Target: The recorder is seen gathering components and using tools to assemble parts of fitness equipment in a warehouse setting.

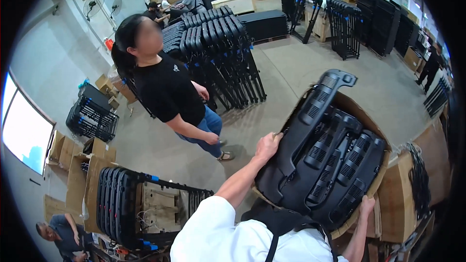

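Note:
In front of me is a cardboard box (358,106) packed with several black moulded plastic covers (318,104) that have slotted vents. The topmost cover leans across the left side, its far end reaching past the box's rim. My left hand (268,146) is closed at the box's left edge, fingers curled over it beside the covers. On the near right side, my right hand (367,205) grips the box's edge. Some fingertips of both hands are hidden behind the cardboard. The box's underside is out of sight.
A person in a black shirt (167,87) stands at left, close by. Behind stand several black frames (213,39) in rows. More frames (114,204) and a seated person (63,237) are at lower left. Cartons (395,199) and a cable bundle (418,179) adjoin the box's right.

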Action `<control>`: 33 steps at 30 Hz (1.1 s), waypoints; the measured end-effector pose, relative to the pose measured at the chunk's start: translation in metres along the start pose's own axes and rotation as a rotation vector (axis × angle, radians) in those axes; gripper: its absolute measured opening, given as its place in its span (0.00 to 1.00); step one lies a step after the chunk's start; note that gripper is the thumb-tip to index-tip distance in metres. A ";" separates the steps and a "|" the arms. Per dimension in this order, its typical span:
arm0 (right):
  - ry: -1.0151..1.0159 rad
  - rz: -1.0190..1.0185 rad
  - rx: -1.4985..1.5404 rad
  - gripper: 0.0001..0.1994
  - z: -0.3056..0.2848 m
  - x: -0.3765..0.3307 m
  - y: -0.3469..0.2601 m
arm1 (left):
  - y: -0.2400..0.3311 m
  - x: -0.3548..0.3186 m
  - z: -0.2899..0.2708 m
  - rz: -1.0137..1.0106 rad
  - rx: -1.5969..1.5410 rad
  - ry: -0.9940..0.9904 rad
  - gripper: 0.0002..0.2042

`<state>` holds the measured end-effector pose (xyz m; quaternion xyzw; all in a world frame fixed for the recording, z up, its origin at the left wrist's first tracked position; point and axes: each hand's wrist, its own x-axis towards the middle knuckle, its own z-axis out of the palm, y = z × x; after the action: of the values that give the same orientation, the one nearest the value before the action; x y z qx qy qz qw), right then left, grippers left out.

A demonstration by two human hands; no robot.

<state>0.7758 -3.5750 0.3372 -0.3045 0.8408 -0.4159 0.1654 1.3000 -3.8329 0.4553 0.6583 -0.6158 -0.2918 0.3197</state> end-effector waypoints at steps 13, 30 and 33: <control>0.277 0.211 -0.190 0.15 0.018 0.078 -0.005 | 0.069 0.158 0.143 0.253 0.025 -0.152 0.23; 0.290 0.690 -0.072 0.17 0.024 0.260 0.001 | 0.233 0.342 0.385 0.331 0.315 -0.399 0.30; 0.316 0.747 -0.105 0.18 0.022 0.301 0.021 | 0.265 0.366 0.453 0.434 0.248 -0.402 0.30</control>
<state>0.5506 -3.7739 0.2995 0.0813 0.9287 -0.3253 0.1582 0.8078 -4.2353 0.3824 0.4747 -0.8235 -0.2638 0.1637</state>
